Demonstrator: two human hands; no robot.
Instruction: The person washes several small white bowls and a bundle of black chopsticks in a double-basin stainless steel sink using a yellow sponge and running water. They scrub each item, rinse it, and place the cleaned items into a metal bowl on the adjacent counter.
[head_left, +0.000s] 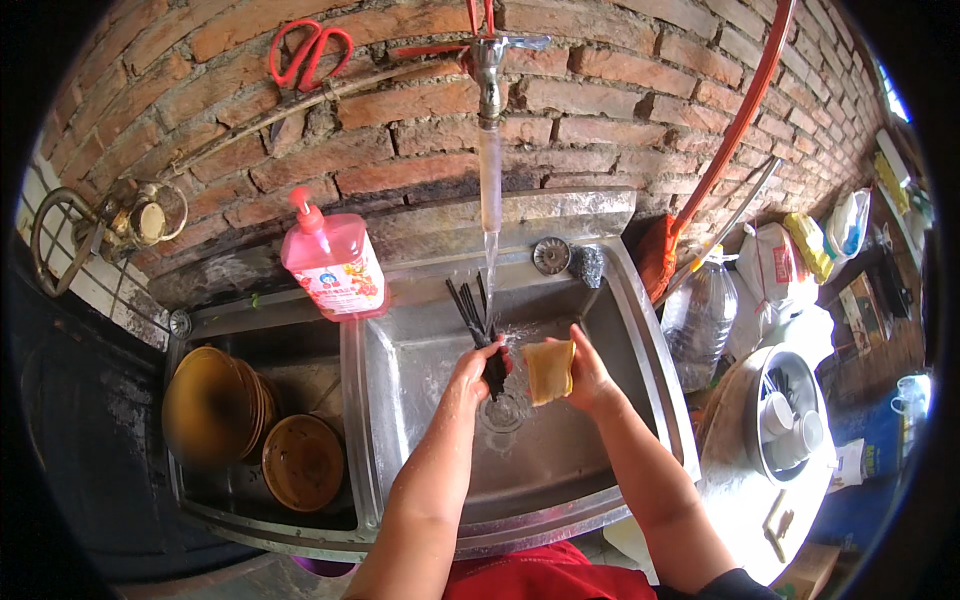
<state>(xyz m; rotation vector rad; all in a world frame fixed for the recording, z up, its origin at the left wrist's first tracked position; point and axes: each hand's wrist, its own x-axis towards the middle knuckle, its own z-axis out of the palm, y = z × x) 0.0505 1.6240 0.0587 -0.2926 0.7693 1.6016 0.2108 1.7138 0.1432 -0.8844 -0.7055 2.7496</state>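
My left hand (480, 369) grips a bundle of dark chopsticks (472, 311) over the right basin of a stainless steel sink (420, 465). Water from the tap (489, 79) runs through a pale tube onto the bundle and splashes around it. A flat yellow sponge or scrubbing cloth (550, 371) is held in my right hand (589, 369), a short way to the right of the chopsticks. The thumb lies behind its upper edge. Below my hands, the drain (504, 412) shows at the bottom of the basin.
Stacked brown bowls (210, 405) and a single bowl (304, 463) sit in the left basin. A pink dish soap pump bottle (335, 262) stands on the sink's back ledge. Near the right rear corner lie a drain strainer (551, 256) and a steel scourer (587, 265). A metal basin (761, 427) holds white cups.
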